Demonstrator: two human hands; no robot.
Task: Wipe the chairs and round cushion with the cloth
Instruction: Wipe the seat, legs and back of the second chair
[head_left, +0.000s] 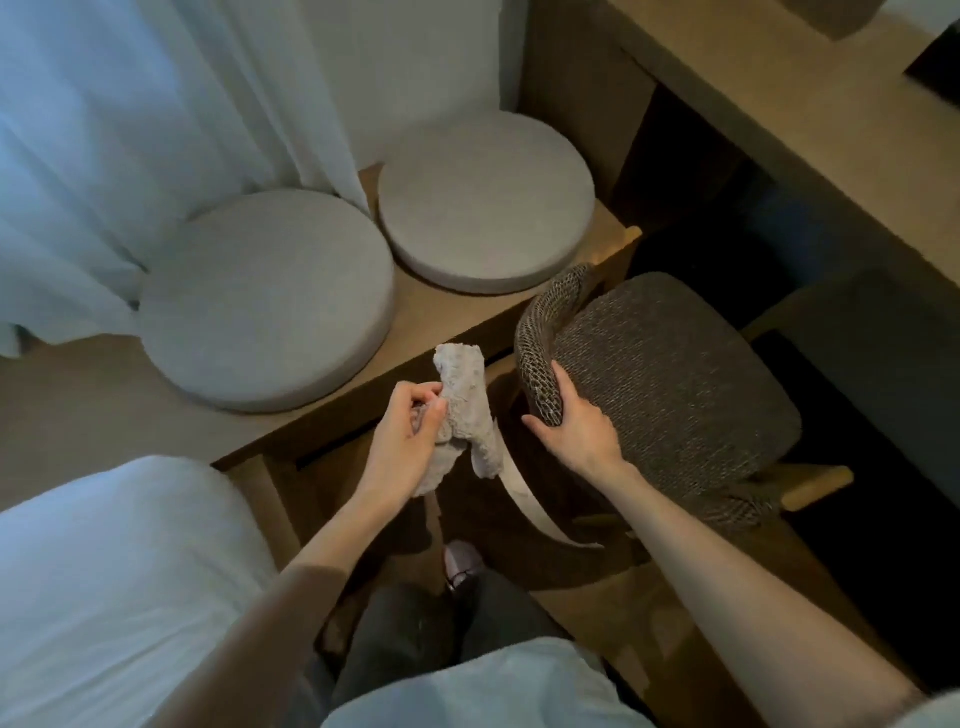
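Woven chair (665, 374) back sat gripped by right hand (576, 421); left hand (410, 431) pinched cloth (467, 410), seemingly poised to wipe that back next.

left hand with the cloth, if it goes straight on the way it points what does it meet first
Probably the chair's backrest: the left hand, gripping the cloth, points up and right toward it. Depth is unclear, so the bench edge beside it could come first.
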